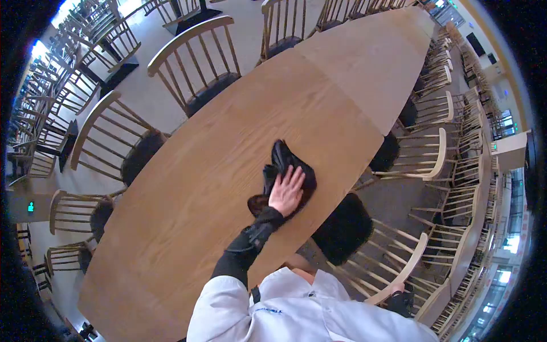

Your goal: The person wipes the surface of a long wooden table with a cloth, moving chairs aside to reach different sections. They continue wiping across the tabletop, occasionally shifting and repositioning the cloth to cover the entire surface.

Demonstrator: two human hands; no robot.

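My left hand [286, 191] lies on a crumpled dark cloth [305, 171], palm down, with its fingers stretched out and slightly apart. The cloth is bunched on the wooden tabletop [216, 148], and shiny folds stick out past the fingertips and to the left of the hand. At the lower right, my right hand [398, 288] is closed around the top rail of a wooden chair [420, 248]. Only part of that hand shows beside its black cuff.
The long table stretches away to the upper right, with a seam [342, 94] across it. Spindle-backed chairs with dark seats, such as one wooden chair [196, 62], line both sides. More chairs and tables stand at left and right.
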